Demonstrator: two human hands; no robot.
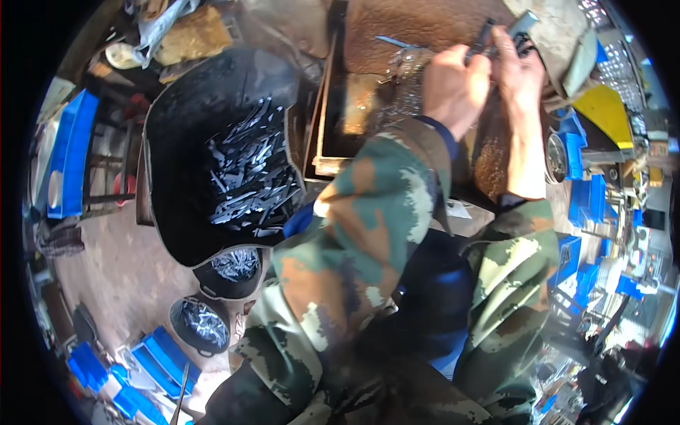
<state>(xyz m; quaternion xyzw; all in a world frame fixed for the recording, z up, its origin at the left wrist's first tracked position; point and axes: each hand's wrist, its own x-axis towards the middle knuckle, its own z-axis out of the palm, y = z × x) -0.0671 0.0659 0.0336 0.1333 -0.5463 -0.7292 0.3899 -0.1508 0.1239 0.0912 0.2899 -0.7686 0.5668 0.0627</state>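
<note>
Both hands work close together at the far right of the scene, over a rusty brown work surface [418,28]. The left hand [453,88] is curled shut, its fingers pinching the near end of a small dark metal piece [483,39]. The right hand [520,71] is closed too, gripping the same piece from the right side, with a grey tool-like end poking out above it toward the far edge. The piece sits between the 2 hands, raised just off the surface; its exact shape is too small to tell.

To the left of the hands lies a shallow rusty tray [322,127], and further left a large black bin [177,177] holds a heap of flat grey metal strips [251,173]. Nearer, 2 smaller black buckets [230,273] hold more of the same strips. Blue plastic crates [71,152] stand at the far left and along the right edge.

The step in hand looks like fitting or aligning the small piece against something on the surface. To do it well, I judge that the left pinch should stay firm and low while the right hand does the fine adjusting, so the piece does not twist. Keeping both wrists braced on the surface would steady the work, and the camouflage sleeves [354,234] should stay clear of the tray's edge.
</note>
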